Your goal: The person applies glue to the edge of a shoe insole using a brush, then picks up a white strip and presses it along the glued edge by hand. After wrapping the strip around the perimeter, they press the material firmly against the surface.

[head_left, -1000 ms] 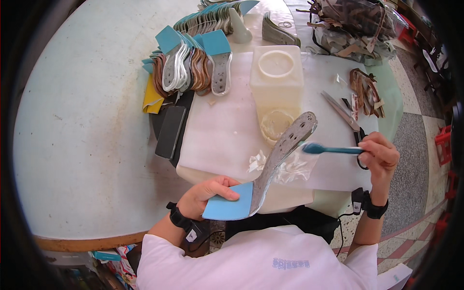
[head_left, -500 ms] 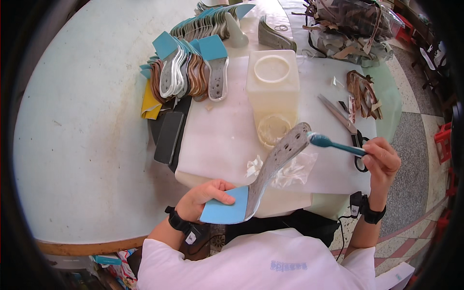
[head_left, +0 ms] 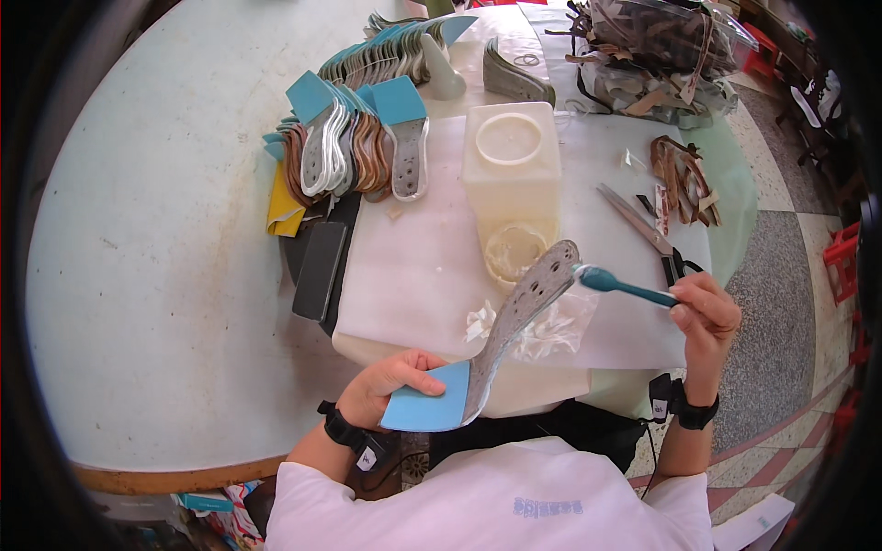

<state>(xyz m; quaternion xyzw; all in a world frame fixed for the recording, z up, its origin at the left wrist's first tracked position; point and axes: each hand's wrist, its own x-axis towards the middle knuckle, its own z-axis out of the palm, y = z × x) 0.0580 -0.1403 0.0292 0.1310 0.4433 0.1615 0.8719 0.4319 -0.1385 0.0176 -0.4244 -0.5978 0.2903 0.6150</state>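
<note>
In left hand [head_left: 397, 380], gripping sole [head_left: 524, 310] by blue end [head_left: 432, 406]; in right hand [head_left: 707, 310], pinching brush [head_left: 611, 281] close beside sole's edge.

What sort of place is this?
Probably a small footwear workshop: insole-like pieces are packed together on the table, the right hand holds a brush, and scissors lie near brown scraps.

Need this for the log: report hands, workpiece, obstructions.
Left hand gripping curved grey piece by its blue end. Right hand pinching teal brush, head at the piece's edge, contact unclear. Scissors near right hand.
</note>
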